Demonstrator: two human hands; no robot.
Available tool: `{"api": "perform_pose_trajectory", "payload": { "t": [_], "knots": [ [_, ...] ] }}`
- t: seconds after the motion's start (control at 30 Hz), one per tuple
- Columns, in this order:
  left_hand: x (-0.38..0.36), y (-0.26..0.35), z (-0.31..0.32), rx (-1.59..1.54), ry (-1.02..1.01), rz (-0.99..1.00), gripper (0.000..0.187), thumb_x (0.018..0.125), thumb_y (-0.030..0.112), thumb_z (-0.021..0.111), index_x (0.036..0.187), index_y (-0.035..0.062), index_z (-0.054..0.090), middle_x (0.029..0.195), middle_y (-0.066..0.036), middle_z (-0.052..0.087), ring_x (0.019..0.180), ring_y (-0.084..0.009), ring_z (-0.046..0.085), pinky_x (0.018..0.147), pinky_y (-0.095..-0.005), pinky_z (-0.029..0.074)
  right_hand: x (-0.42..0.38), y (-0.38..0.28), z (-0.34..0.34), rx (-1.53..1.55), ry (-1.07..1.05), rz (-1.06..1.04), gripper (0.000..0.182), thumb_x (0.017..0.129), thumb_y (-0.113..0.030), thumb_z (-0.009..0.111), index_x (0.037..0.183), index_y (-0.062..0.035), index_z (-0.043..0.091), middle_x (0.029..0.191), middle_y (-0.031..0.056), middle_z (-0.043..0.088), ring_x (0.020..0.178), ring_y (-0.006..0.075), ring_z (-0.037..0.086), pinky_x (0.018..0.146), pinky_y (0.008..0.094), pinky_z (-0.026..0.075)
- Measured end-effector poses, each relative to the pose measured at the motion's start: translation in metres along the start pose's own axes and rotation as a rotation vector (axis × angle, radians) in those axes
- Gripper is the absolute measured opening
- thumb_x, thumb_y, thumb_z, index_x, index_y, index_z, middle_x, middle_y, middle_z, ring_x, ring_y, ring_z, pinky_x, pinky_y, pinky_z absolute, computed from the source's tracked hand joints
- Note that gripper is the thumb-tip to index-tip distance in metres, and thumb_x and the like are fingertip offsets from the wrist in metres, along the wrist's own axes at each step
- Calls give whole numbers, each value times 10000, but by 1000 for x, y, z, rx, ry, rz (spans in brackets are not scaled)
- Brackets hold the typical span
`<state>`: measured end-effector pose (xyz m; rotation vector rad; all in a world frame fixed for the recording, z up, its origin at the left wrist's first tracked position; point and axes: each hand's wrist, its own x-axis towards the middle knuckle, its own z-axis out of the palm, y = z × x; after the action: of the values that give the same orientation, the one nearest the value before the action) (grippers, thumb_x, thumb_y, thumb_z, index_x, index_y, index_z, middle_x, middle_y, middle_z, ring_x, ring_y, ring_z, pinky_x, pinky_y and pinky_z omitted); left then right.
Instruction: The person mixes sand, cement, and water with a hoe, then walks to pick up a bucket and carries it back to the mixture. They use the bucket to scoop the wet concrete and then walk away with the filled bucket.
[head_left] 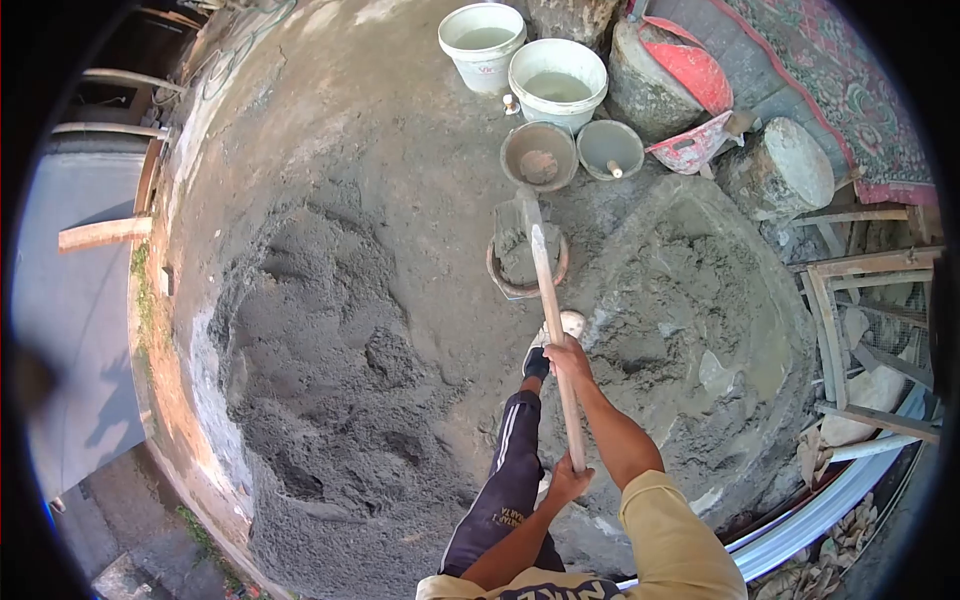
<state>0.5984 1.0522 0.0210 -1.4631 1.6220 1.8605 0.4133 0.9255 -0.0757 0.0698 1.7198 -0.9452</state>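
My right hand [568, 360] is wrapped round the middle of a long wooden handle, and my left hand [567, 483] grips it near its lower end. The handle belongs to a hoe [545, 262] whose grey, mortar-coated blade is at the far end, over a round bucket [563, 275] with a brownish rim. Grey mortar shows inside that bucket, partly hidden by the blade. A wet mortar mix [690, 310] lies in a ringed heap to the right. On the left spreads a larger pile of darker grey mix [320, 350]. My shoe [570, 323] is just below the bucket.
Two white buckets of water [482, 38] stand at the back, with a brown bucket [538, 155] and a grey bucket [610, 150] before them. Red scoop-like pieces [690, 75], tree stumps [790, 165] and a wooden mesh frame [870, 265] line the right side.
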Motion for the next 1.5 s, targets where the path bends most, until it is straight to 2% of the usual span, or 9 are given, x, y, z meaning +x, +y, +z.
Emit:
{"api": "perform_pose_trajectory", "payload": {
  "t": [0.2,0.23,0.43,0.7,0.97,1.1,1.23,1.4,1.5],
  "knots": [
    [-9,-36,-11,78,-64,39,307,710,122,617,951,-26,498,657,-161,574,618,-262,629,566,-363,481,-45,-26,-12,355,-3,-226,181,725,-111,628,829,-5,525,532,30,492,378,126,467,364,285,386],
    [-15,-41,-14,30,8,299,264,714,95,631,912,-22,500,662,-138,581,597,-215,610,563,-340,472,-58,-31,-15,407,13,-225,189,728,-119,633,831,-3,524,535,28,492,380,123,466,367,282,384],
    [-99,14,-88,52,-330,4,142,779,30,650,887,-1,563,668,-6,584,584,-57,523,511,-262,434,-153,-26,-34,795,131,-223,155,743,-114,637,773,-24,515,566,12,470,407,111,466,381,269,378],
    [-166,73,-109,741,-633,87,279,690,130,682,871,-40,553,719,-215,606,693,-361,632,634,-414,485,-236,131,-53,1450,490,131,158,720,-53,633,698,-60,477,559,21,465,408,128,448,386,286,391],
    [-164,36,-13,1078,-1052,113,311,655,148,646,891,-49,597,795,-260,622,800,-389,625,714,-443,494,-351,320,-66,1562,1090,345,130,784,-103,594,837,-58,485,625,41,468,467,144,450,429,271,423],
    [-154,0,21,1313,-1192,137,338,645,181,637,897,-42,605,838,-255,631,840,-397,620,755,-449,499,-368,396,-44,1675,1168,387,124,788,-113,576,823,-55,472,630,53,480,468,149,450,427,274,429],
    [-132,-10,11,1547,-1059,149,339,647,211,625,881,-34,612,875,-239,639,858,-392,621,782,-447,497,-321,408,-2,1852,1114,389,100,781,-102,556,779,-58,466,596,46,457,452,147,434,417,268,421],
    [-114,20,-7,1705,-886,76,364,664,256,626,873,-41,614,868,-239,641,853,-381,631,768,-444,502,-215,380,43,1959,545,337,136,791,-113,539,696,-95,443,561,14,449,433,130,431,430,247,411],
    [-117,48,2,1614,-822,111,411,712,322,628,877,-54,608,827,-245,647,797,-401,639,748,-450,502,-219,354,30,2122,469,231,149,783,-92,551,690,-94,435,563,11,445,435,117,430,434,227,419]
  ]
}}
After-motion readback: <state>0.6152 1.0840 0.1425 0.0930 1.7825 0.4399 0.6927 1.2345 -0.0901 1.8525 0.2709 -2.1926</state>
